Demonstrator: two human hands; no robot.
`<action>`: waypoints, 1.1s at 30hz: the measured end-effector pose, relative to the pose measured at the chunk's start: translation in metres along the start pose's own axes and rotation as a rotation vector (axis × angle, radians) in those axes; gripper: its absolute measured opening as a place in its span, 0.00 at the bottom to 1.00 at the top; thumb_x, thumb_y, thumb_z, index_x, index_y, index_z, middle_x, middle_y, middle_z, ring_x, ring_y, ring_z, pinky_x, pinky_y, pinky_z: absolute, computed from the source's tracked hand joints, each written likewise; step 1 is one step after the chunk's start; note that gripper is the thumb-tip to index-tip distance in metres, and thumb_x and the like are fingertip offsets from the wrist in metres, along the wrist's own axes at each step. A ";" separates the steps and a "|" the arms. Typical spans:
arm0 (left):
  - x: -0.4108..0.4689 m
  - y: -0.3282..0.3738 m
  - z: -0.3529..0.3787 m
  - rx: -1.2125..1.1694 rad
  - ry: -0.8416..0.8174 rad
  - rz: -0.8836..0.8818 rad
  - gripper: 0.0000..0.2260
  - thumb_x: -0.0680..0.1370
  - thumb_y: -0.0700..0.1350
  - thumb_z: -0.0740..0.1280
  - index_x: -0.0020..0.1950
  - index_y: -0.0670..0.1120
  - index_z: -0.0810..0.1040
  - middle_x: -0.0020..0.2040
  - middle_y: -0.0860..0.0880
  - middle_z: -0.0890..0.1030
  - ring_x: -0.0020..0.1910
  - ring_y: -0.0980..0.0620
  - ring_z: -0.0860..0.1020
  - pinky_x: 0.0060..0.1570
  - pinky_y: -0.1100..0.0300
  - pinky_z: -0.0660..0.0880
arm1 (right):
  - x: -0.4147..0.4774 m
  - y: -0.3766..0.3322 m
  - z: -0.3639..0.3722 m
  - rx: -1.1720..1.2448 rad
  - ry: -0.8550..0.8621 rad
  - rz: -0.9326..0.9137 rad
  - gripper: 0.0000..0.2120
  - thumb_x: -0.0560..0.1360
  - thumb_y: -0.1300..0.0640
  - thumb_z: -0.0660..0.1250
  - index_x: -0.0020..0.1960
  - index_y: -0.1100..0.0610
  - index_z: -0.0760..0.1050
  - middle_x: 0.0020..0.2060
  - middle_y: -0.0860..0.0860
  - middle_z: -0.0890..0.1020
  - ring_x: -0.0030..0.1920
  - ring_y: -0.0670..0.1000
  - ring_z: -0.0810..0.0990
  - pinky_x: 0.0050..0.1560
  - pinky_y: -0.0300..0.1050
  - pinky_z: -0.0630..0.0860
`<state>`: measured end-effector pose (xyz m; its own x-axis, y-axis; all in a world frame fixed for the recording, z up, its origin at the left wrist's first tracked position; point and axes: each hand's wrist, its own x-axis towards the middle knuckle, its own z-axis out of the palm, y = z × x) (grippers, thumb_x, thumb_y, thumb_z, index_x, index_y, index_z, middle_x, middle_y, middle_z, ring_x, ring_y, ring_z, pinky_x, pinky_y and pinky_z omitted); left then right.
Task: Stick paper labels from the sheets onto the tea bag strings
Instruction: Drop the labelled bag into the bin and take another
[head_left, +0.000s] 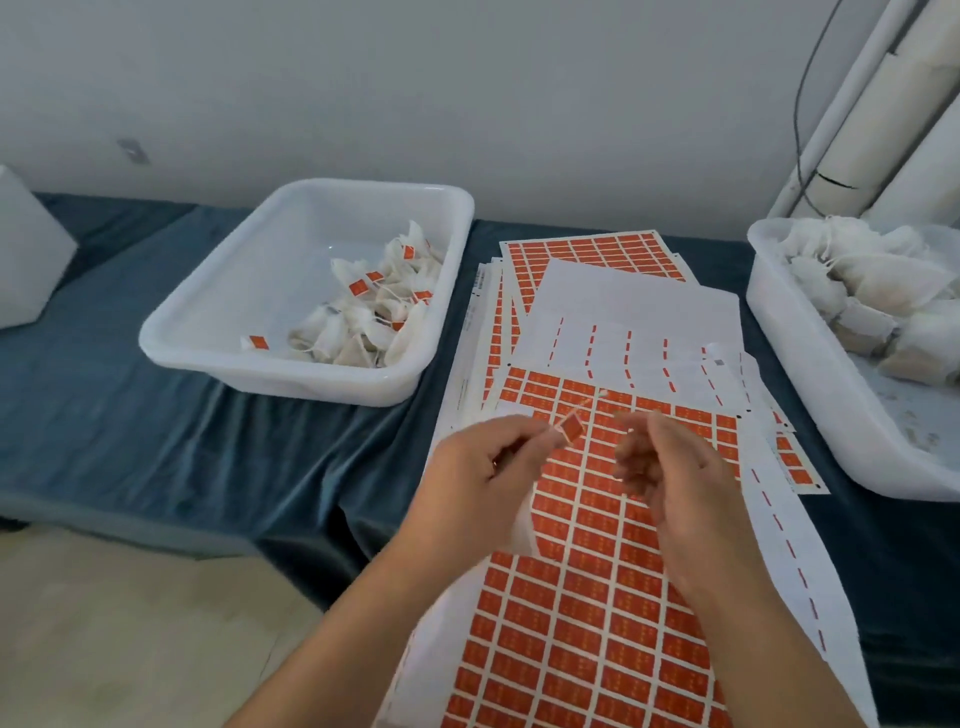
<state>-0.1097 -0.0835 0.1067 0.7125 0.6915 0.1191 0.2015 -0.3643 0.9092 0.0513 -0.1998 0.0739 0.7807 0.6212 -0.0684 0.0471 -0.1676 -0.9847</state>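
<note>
Orange label (571, 430) pinched by left hand (483, 467) above sheet (571, 623), string (587, 404) attached. Right hand (670, 467) curled, grip unclear. 2 tubs: left tub (208, 291) has labelled bags (363, 322), right tub (810, 395) plain bags (872, 291).

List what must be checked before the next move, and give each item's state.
1. Left hand pinches the orange label at its fingertips: ok.
2. Label folded fully shut on its string: cannot tell, too blurred.
3. Right hand free for the next pick: cannot tell; its fingers are curled and blurred.
4. Left tub has room beside the labelled bags: ok.
5. Top label sheet has plenty of labels: ok.
6. Right tub holds unlabelled bags: ok.
</note>
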 end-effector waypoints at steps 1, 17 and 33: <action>0.007 0.006 -0.016 -0.053 0.095 -0.013 0.08 0.84 0.53 0.67 0.50 0.59 0.85 0.41 0.61 0.84 0.40 0.62 0.82 0.37 0.70 0.77 | 0.004 0.005 0.000 -0.023 0.004 0.025 0.14 0.82 0.34 0.58 0.52 0.36 0.81 0.44 0.42 0.86 0.45 0.43 0.85 0.48 0.44 0.81; 0.176 -0.055 -0.199 0.811 0.065 -0.276 0.13 0.83 0.55 0.68 0.51 0.49 0.88 0.49 0.48 0.86 0.39 0.52 0.78 0.43 0.57 0.71 | 0.007 0.040 -0.003 -0.207 -0.030 -0.047 0.15 0.75 0.31 0.57 0.48 0.35 0.79 0.39 0.41 0.85 0.43 0.43 0.84 0.43 0.39 0.80; 0.102 -0.014 0.058 0.411 0.049 -0.005 0.22 0.84 0.62 0.62 0.36 0.50 0.78 0.30 0.53 0.80 0.30 0.52 0.80 0.34 0.57 0.78 | 0.023 0.023 0.011 -0.760 -0.360 -0.159 0.07 0.82 0.41 0.62 0.52 0.41 0.78 0.41 0.35 0.78 0.39 0.40 0.79 0.39 0.31 0.71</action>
<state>-0.0010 -0.0437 0.0831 0.6798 0.7193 0.1431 0.4639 -0.5729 0.6758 0.0634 -0.1817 0.0477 0.4896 0.8647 -0.1122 0.6447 -0.4457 -0.6211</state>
